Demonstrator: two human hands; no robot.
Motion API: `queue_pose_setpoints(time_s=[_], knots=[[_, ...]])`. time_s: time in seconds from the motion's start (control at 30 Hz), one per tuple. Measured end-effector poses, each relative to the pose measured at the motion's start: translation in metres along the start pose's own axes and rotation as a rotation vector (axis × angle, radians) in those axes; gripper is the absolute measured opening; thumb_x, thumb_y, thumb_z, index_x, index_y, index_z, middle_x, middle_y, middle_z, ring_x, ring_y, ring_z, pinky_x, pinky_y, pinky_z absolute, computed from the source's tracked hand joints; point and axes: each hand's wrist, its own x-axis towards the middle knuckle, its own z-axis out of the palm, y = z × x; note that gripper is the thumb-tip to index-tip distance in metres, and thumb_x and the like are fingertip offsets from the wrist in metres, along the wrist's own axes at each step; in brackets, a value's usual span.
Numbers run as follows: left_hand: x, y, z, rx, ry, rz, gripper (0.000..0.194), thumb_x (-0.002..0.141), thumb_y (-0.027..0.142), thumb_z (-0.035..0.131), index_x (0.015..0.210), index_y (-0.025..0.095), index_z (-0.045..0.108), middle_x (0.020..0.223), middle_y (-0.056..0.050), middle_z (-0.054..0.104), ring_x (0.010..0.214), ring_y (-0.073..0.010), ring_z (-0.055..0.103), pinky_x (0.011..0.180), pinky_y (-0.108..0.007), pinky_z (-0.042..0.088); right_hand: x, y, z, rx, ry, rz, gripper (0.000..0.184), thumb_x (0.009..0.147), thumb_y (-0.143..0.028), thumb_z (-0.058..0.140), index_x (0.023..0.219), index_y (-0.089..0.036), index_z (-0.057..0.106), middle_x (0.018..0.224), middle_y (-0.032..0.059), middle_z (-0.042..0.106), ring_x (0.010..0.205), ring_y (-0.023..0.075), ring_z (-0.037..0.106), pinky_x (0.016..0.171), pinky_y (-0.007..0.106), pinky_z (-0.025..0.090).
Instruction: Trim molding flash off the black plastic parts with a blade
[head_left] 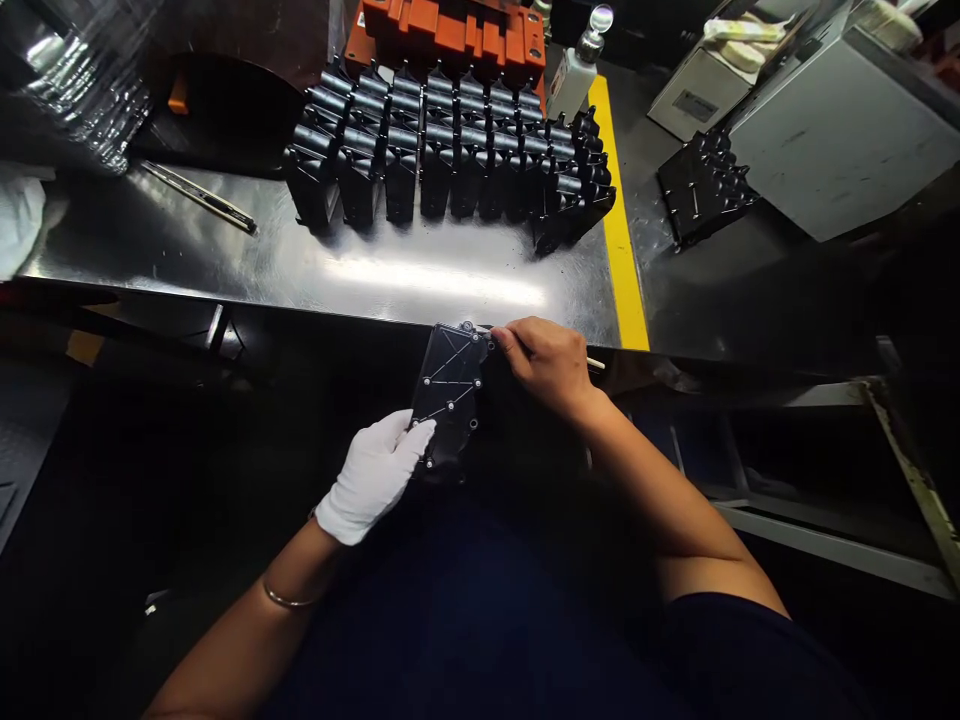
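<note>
My left hand (375,475), in a white glove, grips the lower left edge of a black moulded plastic housing (454,375). The housing is tilted in front of the bench edge, its flat face with thin ribs and small round bosses turned up. At its top right corner is my bare right hand (547,360), fingers closed round a thin tool. The tool's pale end (596,365) sticks out behind the hand, and its light tip touches or nearly touches the housing's corner. The fist hides most of the tool, so its exact kind cannot be told.
Several similar black housings (435,150) stand in rows on the metal bench (420,270), before an orange fixture (457,35). A white bottle (572,80) stands behind. Yellow tape (621,250) crosses the bench; right of it are another housing (705,190) and a grey box (847,130).
</note>
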Motion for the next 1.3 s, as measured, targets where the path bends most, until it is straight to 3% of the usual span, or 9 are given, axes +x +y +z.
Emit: queue_pose_setpoints(time_s=[0.37,0.63,1.03,1.3], knots=[[0.001,-0.003,0.004,0.03,0.0,0.041,0.028,0.082,0.043,0.058,0.076,0.017,0.066,0.06,0.001,0.056,0.057,-0.0117,0.047,0.053,-0.021,0.039,-0.003,-0.003,0.002,-0.01,0.045,0.008,0.042,0.098,-0.04,0.042,0.071,-0.017,0.064,0.068,0.0045,0.068,0.062,0.0138,0.058,0.056,0.027,0.03],[0.006,-0.001,0.007,0.057,0.035,0.105,0.027,0.085,0.04,0.054,0.081,0.017,0.066,0.067,0.0,0.06,0.061,-0.0112,0.051,0.057,-0.019,0.043,-0.007,-0.002,0.006,0.053,0.177,-0.005,0.04,0.098,-0.038,0.043,0.072,-0.017,0.064,0.066,0.0043,0.067,0.06,0.0135,0.059,0.057,0.026,0.034],[0.005,0.002,0.006,0.145,0.061,0.11,0.028,0.084,0.041,0.053,0.075,0.016,0.063,0.062,0.002,0.054,0.058,-0.01,0.045,0.053,-0.019,0.04,-0.003,-0.004,0.008,0.015,0.129,0.028,0.04,0.097,-0.04,0.043,0.072,-0.018,0.064,0.067,0.0044,0.068,0.059,0.0136,0.058,0.054,0.027,0.031],[0.007,0.0,0.003,0.159,0.035,0.105,0.029,0.085,0.042,0.053,0.077,0.016,0.064,0.062,0.002,0.054,0.056,-0.0099,0.044,0.053,-0.019,0.039,-0.024,-0.006,-0.002,0.181,0.065,-0.159,0.033,0.096,-0.035,0.049,0.072,-0.017,0.065,0.066,0.0021,0.068,0.059,0.0108,0.06,0.056,0.023,0.037]])
